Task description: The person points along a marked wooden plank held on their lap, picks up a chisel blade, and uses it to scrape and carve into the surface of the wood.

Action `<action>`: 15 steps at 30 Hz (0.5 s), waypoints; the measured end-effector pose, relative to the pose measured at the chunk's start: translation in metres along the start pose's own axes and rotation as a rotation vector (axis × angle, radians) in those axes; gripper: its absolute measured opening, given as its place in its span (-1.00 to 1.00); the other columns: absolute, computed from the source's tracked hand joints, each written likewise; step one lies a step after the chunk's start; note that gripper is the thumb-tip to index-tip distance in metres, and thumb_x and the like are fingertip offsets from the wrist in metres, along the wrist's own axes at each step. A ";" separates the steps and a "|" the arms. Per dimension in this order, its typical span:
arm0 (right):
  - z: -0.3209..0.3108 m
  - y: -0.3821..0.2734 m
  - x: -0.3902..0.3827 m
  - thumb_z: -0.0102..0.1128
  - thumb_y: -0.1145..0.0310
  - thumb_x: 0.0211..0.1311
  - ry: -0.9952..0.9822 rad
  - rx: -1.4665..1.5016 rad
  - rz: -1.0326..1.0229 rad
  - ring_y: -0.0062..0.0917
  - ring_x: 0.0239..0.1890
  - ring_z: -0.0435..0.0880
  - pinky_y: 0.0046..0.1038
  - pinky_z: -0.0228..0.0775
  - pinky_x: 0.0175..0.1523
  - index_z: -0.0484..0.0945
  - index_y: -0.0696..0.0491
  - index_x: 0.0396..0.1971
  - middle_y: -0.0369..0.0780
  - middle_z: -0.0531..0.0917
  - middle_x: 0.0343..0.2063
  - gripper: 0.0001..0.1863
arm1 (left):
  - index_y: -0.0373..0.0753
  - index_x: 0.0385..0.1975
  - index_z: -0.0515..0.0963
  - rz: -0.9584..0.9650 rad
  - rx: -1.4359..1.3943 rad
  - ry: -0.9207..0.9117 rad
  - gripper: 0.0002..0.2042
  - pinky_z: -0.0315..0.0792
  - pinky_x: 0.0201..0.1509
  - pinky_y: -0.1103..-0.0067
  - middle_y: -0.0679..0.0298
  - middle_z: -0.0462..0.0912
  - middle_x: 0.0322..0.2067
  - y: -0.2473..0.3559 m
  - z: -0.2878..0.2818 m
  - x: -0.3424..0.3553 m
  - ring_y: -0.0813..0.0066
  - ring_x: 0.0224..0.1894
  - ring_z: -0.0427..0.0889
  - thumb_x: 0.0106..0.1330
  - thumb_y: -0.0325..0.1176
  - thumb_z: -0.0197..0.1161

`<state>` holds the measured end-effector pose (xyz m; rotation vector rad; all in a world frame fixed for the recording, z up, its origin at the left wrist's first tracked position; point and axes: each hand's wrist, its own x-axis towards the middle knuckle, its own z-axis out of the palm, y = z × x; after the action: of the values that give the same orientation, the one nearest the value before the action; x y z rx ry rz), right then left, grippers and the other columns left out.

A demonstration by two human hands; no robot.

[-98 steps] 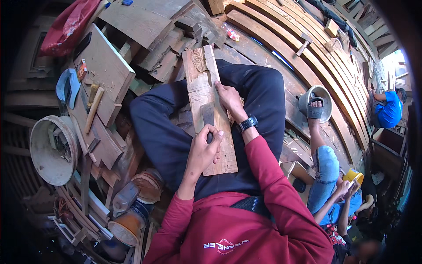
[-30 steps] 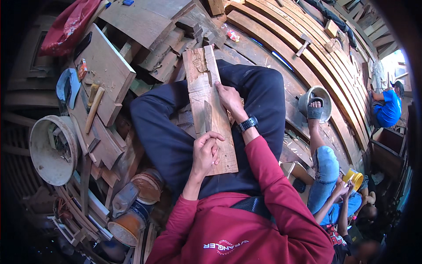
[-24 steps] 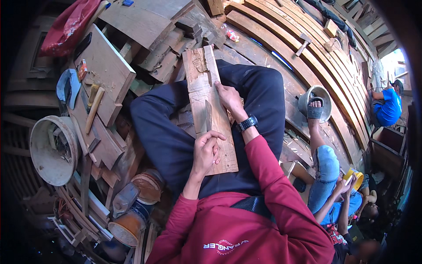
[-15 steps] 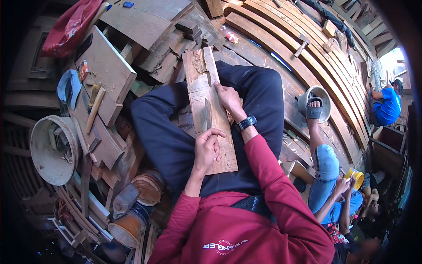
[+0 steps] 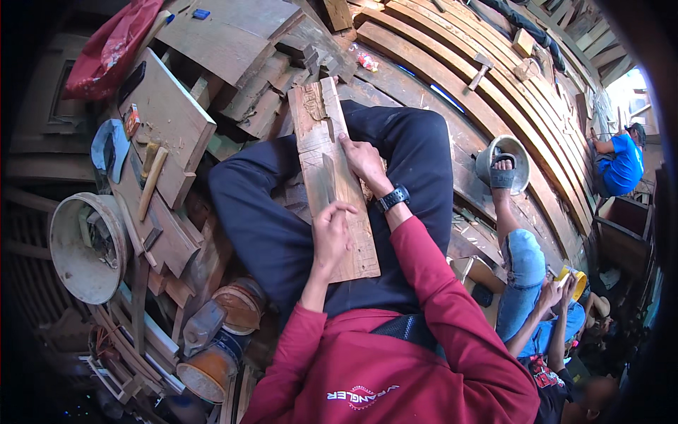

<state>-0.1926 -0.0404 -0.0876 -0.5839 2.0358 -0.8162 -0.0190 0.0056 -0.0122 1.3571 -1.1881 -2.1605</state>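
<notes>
A rough wooden board [image 5: 357,244] lies lengthwise across my lap, its far end gouged and splintered. My right hand [image 5: 364,162], with a dark watch on the wrist, grips the board's right edge, thumb pointing toward the far end. My left hand [image 5: 332,233] is over the near half of the board with its fingers curled. Just beyond it, a narrow, greyish, blade-like shape [image 5: 329,177] shows along the board. Whether that is a tool in my left hand or a mark in the wood, I cannot tell.
On the left are a bucket of scraps [image 5: 60,251], a wooden handle [image 5: 153,185] and stacked offcuts. Long planks [image 5: 424,78] with a hammer [image 5: 480,71] run across the far right. A co-worker's sandalled foot [image 5: 503,166] rests by a grey basin [image 5: 522,152]; another person [image 5: 621,166] sits farther off.
My left hand has shifted slightly left and its fingers look differently curled. The board and my right hand have shifted slightly left in the view, with the right hand's grip kept.
</notes>
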 end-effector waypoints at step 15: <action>-0.001 -0.007 -0.004 -0.17 -0.22 0.44 -0.017 0.036 0.027 0.07 -0.08 0.69 -0.11 0.45 0.10 0.71 0.14 -0.09 0.17 0.71 -0.33 -0.30 | -0.31 -0.29 0.56 -0.068 0.023 -0.014 -0.77 0.15 -0.76 0.67 0.48 0.23 -0.71 0.008 0.000 -0.009 0.76 -0.83 0.15 0.50 -0.47 -0.10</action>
<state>-0.1911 -0.0420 -0.0802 -0.5402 2.0058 -0.8272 -0.0161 0.0068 -0.0002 1.4144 -1.1917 -2.2124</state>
